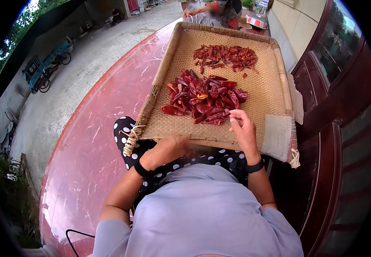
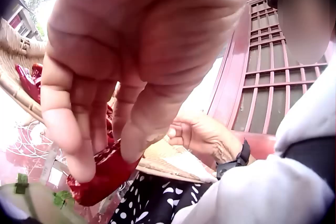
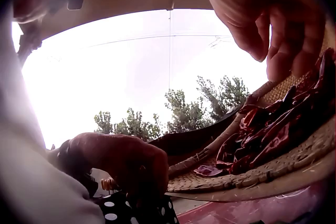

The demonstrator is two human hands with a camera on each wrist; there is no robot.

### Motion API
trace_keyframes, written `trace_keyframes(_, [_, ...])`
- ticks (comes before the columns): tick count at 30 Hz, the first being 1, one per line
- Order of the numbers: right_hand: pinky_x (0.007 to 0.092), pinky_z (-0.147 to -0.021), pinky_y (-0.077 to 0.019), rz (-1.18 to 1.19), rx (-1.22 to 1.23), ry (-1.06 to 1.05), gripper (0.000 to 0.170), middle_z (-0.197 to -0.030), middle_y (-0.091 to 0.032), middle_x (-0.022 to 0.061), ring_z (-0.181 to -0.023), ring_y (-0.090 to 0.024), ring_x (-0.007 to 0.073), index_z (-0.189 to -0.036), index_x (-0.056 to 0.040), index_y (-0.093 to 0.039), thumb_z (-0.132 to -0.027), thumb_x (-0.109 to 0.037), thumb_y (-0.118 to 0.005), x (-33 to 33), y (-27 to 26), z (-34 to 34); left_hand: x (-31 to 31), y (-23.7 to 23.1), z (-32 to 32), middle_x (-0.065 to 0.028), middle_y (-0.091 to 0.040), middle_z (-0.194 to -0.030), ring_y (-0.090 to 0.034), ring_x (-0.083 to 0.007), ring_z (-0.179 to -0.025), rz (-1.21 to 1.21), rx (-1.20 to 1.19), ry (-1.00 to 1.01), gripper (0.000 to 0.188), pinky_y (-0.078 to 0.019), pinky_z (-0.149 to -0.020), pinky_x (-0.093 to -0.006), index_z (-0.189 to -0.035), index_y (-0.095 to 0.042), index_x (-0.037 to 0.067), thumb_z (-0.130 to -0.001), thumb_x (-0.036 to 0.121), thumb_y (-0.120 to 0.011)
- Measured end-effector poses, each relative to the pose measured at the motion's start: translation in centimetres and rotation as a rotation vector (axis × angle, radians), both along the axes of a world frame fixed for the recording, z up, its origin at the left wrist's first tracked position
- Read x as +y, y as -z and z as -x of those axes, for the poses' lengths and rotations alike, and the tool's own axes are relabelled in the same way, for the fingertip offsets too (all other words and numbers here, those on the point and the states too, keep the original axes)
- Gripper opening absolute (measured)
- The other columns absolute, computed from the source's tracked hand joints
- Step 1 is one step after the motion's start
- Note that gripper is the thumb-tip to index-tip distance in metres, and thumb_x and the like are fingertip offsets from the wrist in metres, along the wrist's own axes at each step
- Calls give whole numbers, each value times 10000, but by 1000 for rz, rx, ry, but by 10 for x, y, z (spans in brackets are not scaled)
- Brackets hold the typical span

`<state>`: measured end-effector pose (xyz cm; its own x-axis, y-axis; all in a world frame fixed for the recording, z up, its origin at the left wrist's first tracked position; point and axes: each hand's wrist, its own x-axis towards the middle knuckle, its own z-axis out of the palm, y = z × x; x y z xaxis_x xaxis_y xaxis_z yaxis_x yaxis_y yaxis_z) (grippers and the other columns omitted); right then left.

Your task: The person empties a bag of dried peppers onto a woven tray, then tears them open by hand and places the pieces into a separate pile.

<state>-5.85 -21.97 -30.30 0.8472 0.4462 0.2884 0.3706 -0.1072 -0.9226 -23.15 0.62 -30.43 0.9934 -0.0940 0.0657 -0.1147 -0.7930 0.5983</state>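
Observation:
My left hand point(image 1: 170, 150) is over the lap at the near edge of the woven tray point(image 1: 151, 124). In the left wrist view its thumb and fingertips pinch a dried red chili point(image 2: 107, 176). The right hand point(image 1: 243, 128) hovers at the near right side of a heap of whole dried chilies point(image 1: 207, 96). Its fingers bend loosely downward, with nothing visible between them in the right wrist view. Farther up the tray lies a flatter spread of smaller chili pieces point(image 1: 226, 58).
The tray slopes across the person's lap, over polka-dot trousers point(image 1: 123, 128). A cloth patch point(image 1: 276, 132) covers its near right corner. A glossy red surface point(image 1: 95, 128) spreads to the left, and a dark red door point(image 1: 322, 85) stands at the right. Another person point(image 1: 224, 10) sits beyond the tray.

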Motion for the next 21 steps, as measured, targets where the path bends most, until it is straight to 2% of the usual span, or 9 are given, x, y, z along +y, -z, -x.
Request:
trace_keyframes(1, [258, -614, -515, -7, -1, 37, 234, -980, -686, 85, -636, -628, 105, -1148, -24, -628, -920, -63, -593, -3, 2, -6, 0, 2, 1, -158, -657, -873, -659, -340, -843, -6, 18, 0, 173, -529, -727, -415, -945, -610, 32, -780, 17, -656])
trace_keyframes(2, [297, -664, -531, 52, 33, 63, 257, -1021, -688, 97, -739, -669, 163, -1159, -42, -625, -903, -70, -608, -6, 2, -12, 0, 5, 3, -159, -659, -874, -661, -342, -843, -26, 15, -4, 177, -530, -730, -416, -952, -613, 33, -780, 20, -655])
trace_keyframes(5, [345, -752, -535, 262, -347, 209, 274, -1061, -679, 116, -895, -679, 242, -1155, -64, -626, -882, -83, -636, -7, 8, -24, -2, 12, 6, -161, -665, -882, -667, -341, -850, -54, -3, -14, 193, -533, -740, -417, -978, -621, 38, -788, 36, -652])
trace_keyframes(6, [397, -834, -522, 338, -317, 193, 299, -1127, -649, 127, -1031, -642, 311, -1163, -86, -619, -866, -94, -653, -8, 8, -27, -3, 11, 6, -158, -669, -888, -669, -338, -857, -41, -17, -13, 199, -535, -745, -416, -991, -624, 40, -794, 46, -651])
trace_keyframes(9, [420, -842, -523, 463, -507, 165, 330, -1165, -625, 115, -1028, -639, 326, -1186, -97, -606, -859, -91, -653, -1, 9, -33, -7, -2, 6, -149, -682, -919, -674, -331, -874, 38, 27, 16, 217, -539, -757, -410, -1027, -631, 48, -812, 74, -651])
trace_keyframes(11, [452, -842, -521, 525, -518, 67, 395, -1187, -611, 111, -1040, -632, 347, -1227, -136, -588, -841, -76, -647, 5, 11, -37, -8, -10, 1, -138, -694, -953, -679, -323, -886, 13, 86, 43, 221, -540, -765, -398, -1052, -631, 51, -839, 105, -652])
trace_keyframes(15, [495, -774, -514, 677, -531, 17, 391, -1107, -610, 103, -933, -649, 377, -1225, -172, -580, -847, -84, -633, 11, 11, -35, -8, -7, -8, -140, -700, -928, -682, -314, -853, 71, 94, 104, 223, -539, -761, -390, -1080, -641, 49, -867, 113, -646])
trace_keyframes(17, [485, -757, -513, 608, -526, 25, 309, -1057, -616, 103, -905, -649, 370, -1175, -169, -608, -870, -132, -642, 11, 9, -37, -13, -15, -14, -146, -699, -899, -686, -315, -829, 106, 137, 82, 200, -541, -750, -387, -1059, -651, 45, -868, 104, -642])
trace_keyframes(21, [458, -762, -520, 468, -487, 85, 207, -1035, -640, 102, -914, -652, 347, -1117, -156, -649, -912, -183, -630, 8, 8, -34, -14, -7, -22, -157, -699, -889, -692, -305, -814, 65, -30, 37, 183, -543, -714, -384, -1058, -652, 35, -880, 57, -619])
